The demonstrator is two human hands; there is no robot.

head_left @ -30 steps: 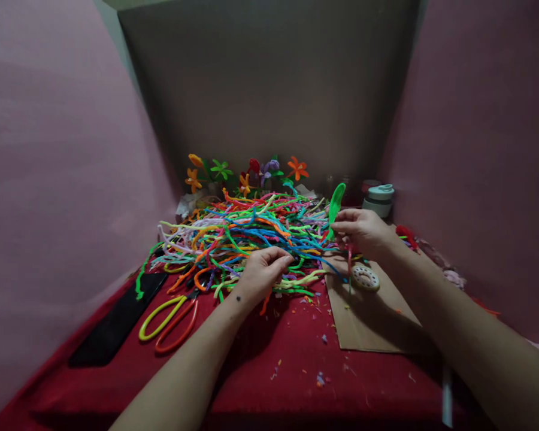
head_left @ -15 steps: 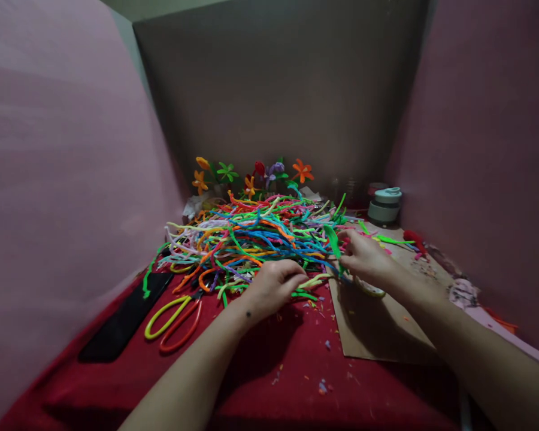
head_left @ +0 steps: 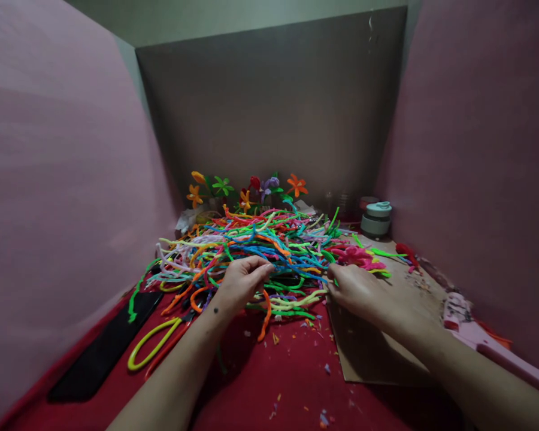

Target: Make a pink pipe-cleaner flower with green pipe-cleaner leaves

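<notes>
In the head view, a loose heap of many-coloured pipe cleaners (head_left: 256,245) lies ahead of me. My left hand (head_left: 246,280) is closed in a pinch over its near edge; what sits between the fingertips is too small to make out. An orange pipe cleaner (head_left: 266,316) curves down just below that hand. My right hand (head_left: 357,291) is closed at the heap's right side, with a green pipe-cleaner leaf (head_left: 329,257) at its fingertips, partly hidden. Beyond the knuckles is a pink pipe-cleaner bunch (head_left: 359,257).
Yellow-and-red-handled scissors (head_left: 155,344) and a black flat slab (head_left: 103,347) lie at left. Cardboard (head_left: 363,353) is under my right arm, beside a pink tool (head_left: 480,335). Pipe-cleaner flowers (head_left: 245,197) and a lidded jar (head_left: 376,219) stand behind. Scraps dot the red cloth (head_left: 251,389).
My left hand has moved left and its fingers pinch together. The right hand has lowered with the green leaf, and the pink bunch now shows. The camera view has tilted up slightly.
</notes>
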